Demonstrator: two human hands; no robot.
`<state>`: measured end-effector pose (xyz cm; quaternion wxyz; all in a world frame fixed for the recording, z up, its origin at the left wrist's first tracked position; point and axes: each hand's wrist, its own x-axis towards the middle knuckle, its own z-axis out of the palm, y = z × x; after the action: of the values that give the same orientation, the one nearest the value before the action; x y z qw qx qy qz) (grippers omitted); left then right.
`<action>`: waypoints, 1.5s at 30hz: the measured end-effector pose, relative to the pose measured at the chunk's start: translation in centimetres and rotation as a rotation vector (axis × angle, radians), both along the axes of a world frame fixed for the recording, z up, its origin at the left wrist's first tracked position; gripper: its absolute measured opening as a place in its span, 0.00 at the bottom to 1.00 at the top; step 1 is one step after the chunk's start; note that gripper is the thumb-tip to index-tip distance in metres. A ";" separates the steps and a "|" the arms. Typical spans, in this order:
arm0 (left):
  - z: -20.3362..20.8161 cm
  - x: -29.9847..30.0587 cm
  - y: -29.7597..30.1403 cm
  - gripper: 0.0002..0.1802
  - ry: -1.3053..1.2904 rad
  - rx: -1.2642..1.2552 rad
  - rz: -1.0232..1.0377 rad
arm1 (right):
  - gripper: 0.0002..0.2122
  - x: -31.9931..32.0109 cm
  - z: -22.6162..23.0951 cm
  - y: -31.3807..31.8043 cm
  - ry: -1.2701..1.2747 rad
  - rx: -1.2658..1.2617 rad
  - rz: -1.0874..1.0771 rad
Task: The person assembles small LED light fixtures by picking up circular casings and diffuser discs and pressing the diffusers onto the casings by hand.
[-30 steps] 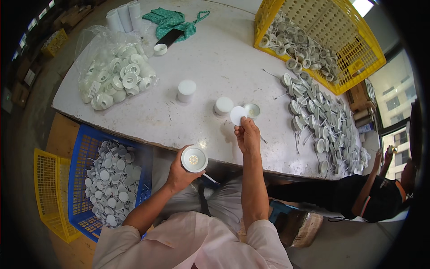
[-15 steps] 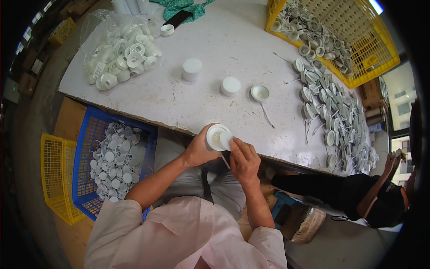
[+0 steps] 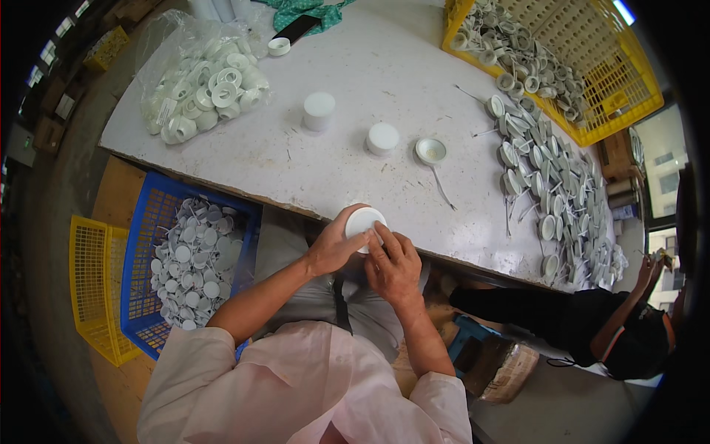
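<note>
My left hand (image 3: 333,246) is closed around a small round white lamp housing (image 3: 364,219) at the table's front edge. A flat white disc covers its face, and my left thumb lies across it. The fingers of my right hand (image 3: 396,268) press on the disc's right edge, also gripping the lamp. On the table beyond stand two stacks of white discs, a taller stack (image 3: 319,111) and a shorter stack (image 3: 382,138). Beside them an open lamp housing (image 3: 430,151) lies face up with its wire trailing toward me.
A clear bag of white rings (image 3: 214,89) lies at the far left, near a dark phone (image 3: 297,28). Many wired lamps (image 3: 547,192) cover the right side, below a yellow crate (image 3: 617,118). A blue basket (image 3: 144,251) of lamps stands at lower left. Another person (image 3: 614,318) is at right.
The white disc in my right hand has moved left onto the housing and now covers its open face. My left thumb has come over the top; my right fingers have closed in on the edge.
</note>
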<state>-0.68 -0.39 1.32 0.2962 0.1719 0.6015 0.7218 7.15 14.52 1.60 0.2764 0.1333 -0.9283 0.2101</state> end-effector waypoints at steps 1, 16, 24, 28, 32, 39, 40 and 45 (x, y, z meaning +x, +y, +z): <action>-0.2 0.0 -0.1 0.27 0.000 0.000 0.000 | 0.27 0.0 0.0 0.0 0.014 0.018 0.001; -1.2 0.7 -0.3 0.20 0.253 -0.090 0.086 | 0.22 0.5 -0.5 -0.3 0.065 0.034 0.036; -2.0 0.4 -6.1 0.29 0.009 0.039 0.315 | 0.20 -1.7 1.5 -0.3 0.021 -0.213 0.104; -4.7 -1.1 -14.4 0.29 -0.030 0.016 0.573 | 0.14 -5.4 -1.0 6.3 0.049 -0.186 -0.407; -10.2 -2.3 -24.9 0.20 -0.065 -0.235 0.844 | 0.13 -9.3 -3.1 11.3 -0.144 -0.037 -0.715; -21.9 -0.9 -42.3 0.24 -0.412 -0.539 1.032 | 0.06 -12.2 -3.1 11.6 -0.352 -0.060 -0.737; -23.0 -0.5 -44.4 0.24 -0.471 -0.525 1.028 | 0.06 -12.0 -3.3 11.7 -0.329 -0.042 -0.731; -26.6 1.8 -53.0 0.30 -0.450 -0.621 1.136 | 0.06 -9.7 -3.6 12.0 -0.274 -0.164 -0.714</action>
<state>1.17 -53.38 -25.32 0.0250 -0.4172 0.7012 0.5776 -2.56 26.49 -2.03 0.2153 -0.2500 -0.9247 0.1902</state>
